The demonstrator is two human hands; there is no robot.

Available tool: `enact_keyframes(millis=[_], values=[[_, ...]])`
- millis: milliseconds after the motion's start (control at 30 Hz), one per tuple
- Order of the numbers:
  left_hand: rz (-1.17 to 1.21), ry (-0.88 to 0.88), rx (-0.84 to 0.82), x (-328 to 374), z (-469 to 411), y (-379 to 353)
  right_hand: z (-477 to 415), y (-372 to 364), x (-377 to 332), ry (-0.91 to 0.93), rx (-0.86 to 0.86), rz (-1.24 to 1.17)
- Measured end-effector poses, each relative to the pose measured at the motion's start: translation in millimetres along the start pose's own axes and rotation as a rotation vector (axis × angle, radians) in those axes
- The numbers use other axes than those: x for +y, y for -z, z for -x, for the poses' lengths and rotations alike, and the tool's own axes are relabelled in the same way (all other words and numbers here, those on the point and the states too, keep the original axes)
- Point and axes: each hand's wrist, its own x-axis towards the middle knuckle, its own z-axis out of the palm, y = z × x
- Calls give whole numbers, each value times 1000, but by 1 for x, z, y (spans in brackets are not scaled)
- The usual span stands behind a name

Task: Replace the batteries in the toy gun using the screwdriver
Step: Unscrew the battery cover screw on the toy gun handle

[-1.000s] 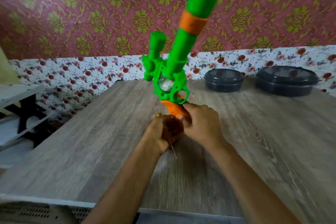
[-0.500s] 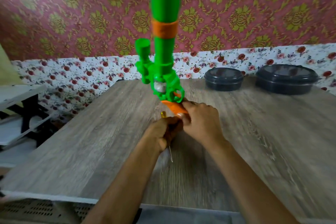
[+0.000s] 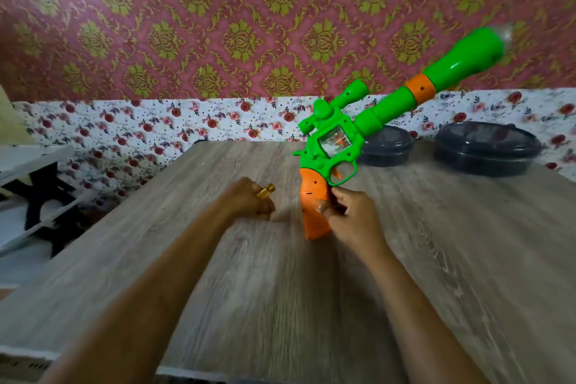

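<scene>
A grey-brown wood-grain table [image 3: 280,305] fills the lower view, and both bare forearms reach out over it from the near edge. The left hand [image 3: 247,201] is clenched low over the tabletop around the screwdriver [image 3: 266,191] — only the yellow end of its handle pokes out past the knuckles. Just beside it, to the right, the right hand [image 3: 353,217] grips the orange handle of the toy gun [image 3: 335,150], fingers curled round it. The gun stands butt-down at the table, its green body and barrel slanting up and to the right. Beyond it, at the table's far edge, sit two dark lidded containers — a smaller one [image 3: 388,148] partly behind the gun and a larger one [image 3: 486,146] to its right. A floral band [image 3: 156,128] runs along the wall, with red-and-gold wallpaper [image 3: 218,25] above. A white shelf [image 3: 28,162] stands at far left.
</scene>
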Motion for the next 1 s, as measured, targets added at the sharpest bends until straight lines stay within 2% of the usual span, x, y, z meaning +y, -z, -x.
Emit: enact_keyframes(millis=[100, 200, 400, 600, 1000], values=[[-345, -8, 68, 3, -19, 15, -3, -7, 2, 0, -22, -34], [-480, -48, 99, -1, -39, 16, -3, -12, 1, -17, -36, -96], [-514, -188, 161, -14, -61, 8, -7, -13, 10, -102, -54, -196], [-547, -226, 177, -21, -62, 1, -8, -14, 15, -150, -88, -314], [-511, -270, 210, -26, -53, -1, -8, -15, 17, -200, -80, -402]])
